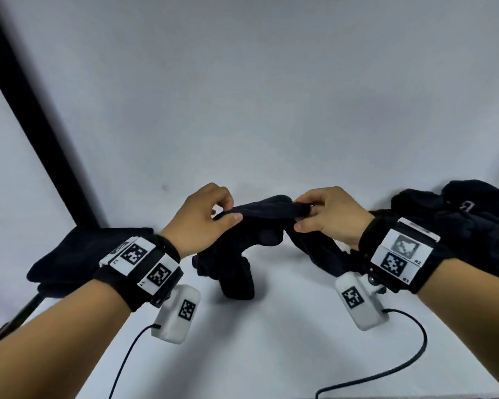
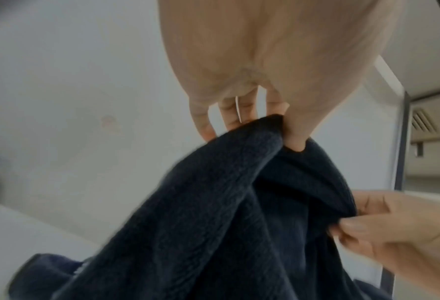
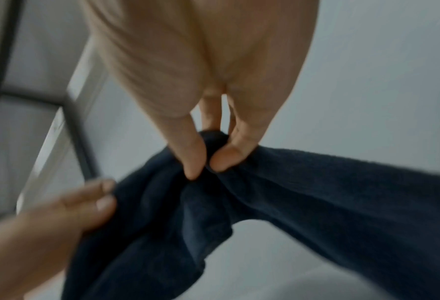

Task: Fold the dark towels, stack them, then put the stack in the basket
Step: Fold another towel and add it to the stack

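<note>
A dark navy towel (image 1: 260, 223) hangs bunched between both hands above the white table (image 1: 271, 326), its lower folds touching the surface. My left hand (image 1: 211, 214) pinches its upper edge between thumb and fingers; the left wrist view shows that pinch on the towel (image 2: 239, 203) by the left hand (image 2: 285, 125). My right hand (image 1: 320, 214) pinches the same edge a little to the right; in the right wrist view the right hand (image 3: 208, 160) grips the towel (image 3: 316, 192). A folded dark towel (image 1: 69, 254) lies flat at the left. No basket is in view.
A heap of crumpled dark towels (image 1: 467, 223) lies at the right behind my right wrist. A black frame bar (image 1: 35, 116) slants down at the left. Camera cables (image 1: 401, 367) trail over the near part of the table. A white wall stands behind.
</note>
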Action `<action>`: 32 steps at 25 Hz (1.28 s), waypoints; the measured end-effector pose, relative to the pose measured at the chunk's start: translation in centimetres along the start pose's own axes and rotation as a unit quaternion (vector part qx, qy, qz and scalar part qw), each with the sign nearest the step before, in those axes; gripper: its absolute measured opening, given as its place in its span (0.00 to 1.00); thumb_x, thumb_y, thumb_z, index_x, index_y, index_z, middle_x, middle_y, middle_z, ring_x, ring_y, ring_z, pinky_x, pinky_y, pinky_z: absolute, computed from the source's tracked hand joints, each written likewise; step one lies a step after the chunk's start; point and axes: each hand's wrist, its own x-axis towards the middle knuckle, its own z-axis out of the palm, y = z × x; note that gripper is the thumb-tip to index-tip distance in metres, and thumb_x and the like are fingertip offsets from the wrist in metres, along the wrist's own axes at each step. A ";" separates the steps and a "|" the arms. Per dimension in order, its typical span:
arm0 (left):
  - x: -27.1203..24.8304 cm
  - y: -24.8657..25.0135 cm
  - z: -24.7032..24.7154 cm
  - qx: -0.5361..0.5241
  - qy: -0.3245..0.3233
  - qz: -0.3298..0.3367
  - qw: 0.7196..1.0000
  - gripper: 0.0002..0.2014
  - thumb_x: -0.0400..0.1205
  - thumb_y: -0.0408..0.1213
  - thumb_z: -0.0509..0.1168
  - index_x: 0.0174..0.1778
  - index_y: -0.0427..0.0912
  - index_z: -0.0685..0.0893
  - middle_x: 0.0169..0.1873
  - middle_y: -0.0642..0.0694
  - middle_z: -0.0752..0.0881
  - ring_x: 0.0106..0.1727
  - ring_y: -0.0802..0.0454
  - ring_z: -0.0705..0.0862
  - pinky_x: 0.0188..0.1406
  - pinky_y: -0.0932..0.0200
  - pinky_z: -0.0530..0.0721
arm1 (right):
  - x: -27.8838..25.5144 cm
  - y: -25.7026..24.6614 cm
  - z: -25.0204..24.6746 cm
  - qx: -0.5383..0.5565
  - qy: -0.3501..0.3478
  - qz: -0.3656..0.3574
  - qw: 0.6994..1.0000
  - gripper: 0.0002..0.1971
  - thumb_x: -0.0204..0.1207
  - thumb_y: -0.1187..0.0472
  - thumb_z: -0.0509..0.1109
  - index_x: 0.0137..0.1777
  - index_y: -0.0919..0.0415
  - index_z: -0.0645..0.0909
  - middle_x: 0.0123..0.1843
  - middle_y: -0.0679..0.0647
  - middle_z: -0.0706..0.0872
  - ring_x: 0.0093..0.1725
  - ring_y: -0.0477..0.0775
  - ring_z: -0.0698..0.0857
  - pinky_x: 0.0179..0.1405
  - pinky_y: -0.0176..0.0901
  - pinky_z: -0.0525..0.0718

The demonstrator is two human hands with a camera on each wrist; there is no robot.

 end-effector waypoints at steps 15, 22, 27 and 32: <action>-0.7 -8.2 -4.8 -0.077 -0.040 -0.076 0.993 0.06 0.82 0.31 0.64 0.45 0.47 0.81 0.39 0.47 0.89 0.37 0.53 0.83 0.44 0.58 0.80 | -0.1 3.2 0.7 -0.449 -0.020 0.035 0.893 0.04 0.78 0.55 0.71 0.43 0.51 0.80 0.42 0.49 0.80 0.46 0.55 0.79 0.46 0.42 0.71; 0.1 -11.0 -5.3 0.044 -0.015 -0.118 0.992 0.05 0.85 0.36 0.61 0.46 0.50 0.80 0.43 0.49 0.85 0.47 0.49 0.81 0.48 0.59 0.71 | -1.3 8.8 -4.2 -0.218 0.001 0.181 0.959 0.11 0.79 0.63 0.71 0.34 0.61 0.78 0.31 0.56 0.80 0.31 0.55 0.81 0.33 0.42 0.80; 0.2 -12.1 -3.8 0.156 -0.135 -0.101 0.973 0.12 0.77 0.42 0.73 0.50 0.51 0.75 0.43 0.49 0.84 0.45 0.47 0.82 0.48 0.52 0.80 | -0.6 7.7 -4.7 0.147 0.148 0.141 0.968 0.07 0.80 0.64 0.70 0.54 0.66 0.83 0.47 0.63 0.89 0.42 0.60 0.88 0.30 0.42 0.88; 0.6 -11.8 -3.3 0.222 -0.121 -0.084 0.964 0.05 0.81 0.37 0.68 0.51 0.46 0.83 0.44 0.47 0.80 0.50 0.44 0.79 0.53 0.52 0.78 | 0.1 7.2 -6.2 0.177 0.190 0.124 0.958 0.06 0.80 0.71 0.68 0.55 0.70 0.81 0.49 0.66 0.87 0.41 0.60 0.88 0.37 0.43 0.90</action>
